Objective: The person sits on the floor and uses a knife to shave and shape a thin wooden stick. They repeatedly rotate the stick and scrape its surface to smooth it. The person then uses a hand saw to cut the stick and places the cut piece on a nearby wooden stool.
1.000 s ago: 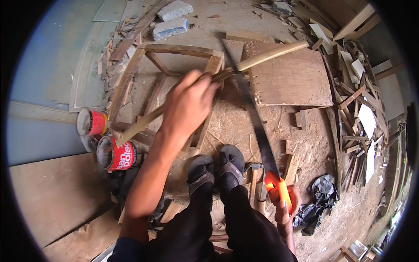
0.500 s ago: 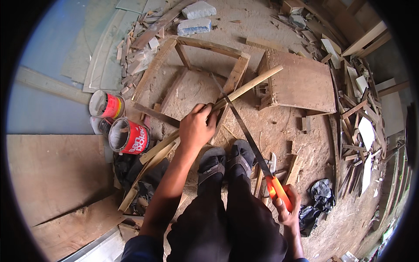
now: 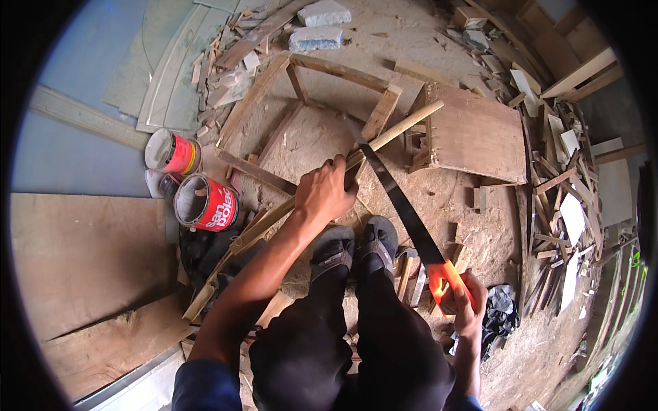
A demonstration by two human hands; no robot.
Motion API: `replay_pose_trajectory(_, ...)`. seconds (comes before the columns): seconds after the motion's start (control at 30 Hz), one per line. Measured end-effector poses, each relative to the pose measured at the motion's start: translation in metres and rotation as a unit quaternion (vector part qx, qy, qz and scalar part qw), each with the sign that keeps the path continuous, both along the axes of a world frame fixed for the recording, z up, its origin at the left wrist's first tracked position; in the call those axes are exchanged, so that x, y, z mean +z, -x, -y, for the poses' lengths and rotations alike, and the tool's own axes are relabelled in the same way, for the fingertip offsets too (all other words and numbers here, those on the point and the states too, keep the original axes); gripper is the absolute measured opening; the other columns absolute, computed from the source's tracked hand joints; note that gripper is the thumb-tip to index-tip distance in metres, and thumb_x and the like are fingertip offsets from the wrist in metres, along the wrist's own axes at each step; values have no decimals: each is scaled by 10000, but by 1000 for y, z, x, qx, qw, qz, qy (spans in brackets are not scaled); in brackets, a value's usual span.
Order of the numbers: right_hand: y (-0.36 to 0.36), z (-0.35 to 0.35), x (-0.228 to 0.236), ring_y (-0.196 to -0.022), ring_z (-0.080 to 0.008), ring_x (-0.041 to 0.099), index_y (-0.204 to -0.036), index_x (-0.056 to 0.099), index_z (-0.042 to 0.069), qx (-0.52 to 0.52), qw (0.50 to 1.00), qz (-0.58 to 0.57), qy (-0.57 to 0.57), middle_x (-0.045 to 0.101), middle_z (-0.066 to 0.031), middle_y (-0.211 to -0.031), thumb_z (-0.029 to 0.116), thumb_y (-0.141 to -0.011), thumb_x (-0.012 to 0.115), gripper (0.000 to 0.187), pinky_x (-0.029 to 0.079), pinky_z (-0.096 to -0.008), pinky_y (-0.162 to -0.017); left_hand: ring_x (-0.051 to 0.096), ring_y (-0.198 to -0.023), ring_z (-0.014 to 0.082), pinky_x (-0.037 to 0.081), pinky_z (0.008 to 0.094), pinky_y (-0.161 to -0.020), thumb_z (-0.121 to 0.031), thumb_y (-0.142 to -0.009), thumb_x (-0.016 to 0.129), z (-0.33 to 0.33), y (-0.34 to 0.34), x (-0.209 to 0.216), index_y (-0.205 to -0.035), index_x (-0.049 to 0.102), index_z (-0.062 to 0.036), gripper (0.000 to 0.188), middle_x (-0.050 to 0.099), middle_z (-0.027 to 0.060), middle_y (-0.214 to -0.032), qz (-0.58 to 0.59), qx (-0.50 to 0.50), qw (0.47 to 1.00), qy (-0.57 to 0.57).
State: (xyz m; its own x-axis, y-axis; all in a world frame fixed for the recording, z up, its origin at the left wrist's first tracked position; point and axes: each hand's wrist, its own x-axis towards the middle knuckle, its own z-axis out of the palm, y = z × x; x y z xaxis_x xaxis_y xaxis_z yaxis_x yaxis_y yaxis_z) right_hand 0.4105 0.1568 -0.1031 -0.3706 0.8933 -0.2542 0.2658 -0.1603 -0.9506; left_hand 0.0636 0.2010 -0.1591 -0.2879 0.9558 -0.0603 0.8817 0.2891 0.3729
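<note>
My left hand [image 3: 325,190] is closed round a long wooden strip [image 3: 404,125], which slants from the lower left up to the right. In my right hand [image 3: 463,301] is the orange handle of a hand saw [image 3: 404,211]. Its dark blade runs up and to the left and lies across the strip just beyond my left hand. Whether the teeth bite into the wood cannot be made out. Beneath the strip's far part stands an open wooden frame [image 3: 336,66], and beside it a box-like wooden piece [image 3: 476,133].
Two red cans [image 3: 218,207] stand at the left by a plywood sheet [image 3: 89,257]. Scrap wood [image 3: 555,185] is heaped along the right. A hammer [image 3: 406,270] lies near my right foot, with a black plastic bag [image 3: 500,315] farther right. Pale blocks [image 3: 315,39] lie at the back.
The saw has shifted slightly in my right hand's grasp, its handle now higher and a little farther right. My left hand has moved a little to the right along with the view.
</note>
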Motion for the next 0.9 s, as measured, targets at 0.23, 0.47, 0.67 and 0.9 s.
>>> replay_pose_trajectory(0.23,-8,21,-15,-558,-72,498,-931,552,-9,-157,959,-217,-90,544,-13,-673,427,-930,557,436,393,-226,-495,676,-812,426,542,504,-752,-365,-874,625,-3,-3,0,-1103,513,12,455,669,271,-854,30,-1,999,23)
replay_pose_trajectory(0.47,-13,-33,-12,-599,-39,503,-1110,535,0,-362,916,-65,-158,558,15,-761,328,-888,714,434,394,-203,-500,521,-479,154,463,323,-420,-375,-896,662,-10,32,-6,-1012,557,-2,404,587,95,-675,-22,-42,998,30)
replay_pose_trajectory(0.67,-46,1,-13,-509,-16,356,-1015,525,44,-346,918,-133,-141,434,62,-641,195,-941,652,211,261,-203,-464,642,-905,428,520,479,-796,-410,-804,714,4,91,28,-1019,573,3,486,664,264,-957,-93,-112,989,38)
replay_pose_trajectory(0.9,-59,24,10,-509,-11,403,-1053,535,16,-340,920,-145,-129,460,64,-631,193,-939,647,238,288,-187,-453,637,-948,415,513,480,-817,-415,-787,722,67,94,18,-1111,611,-23,520,668,240,-1008,-69,-192,979,24)
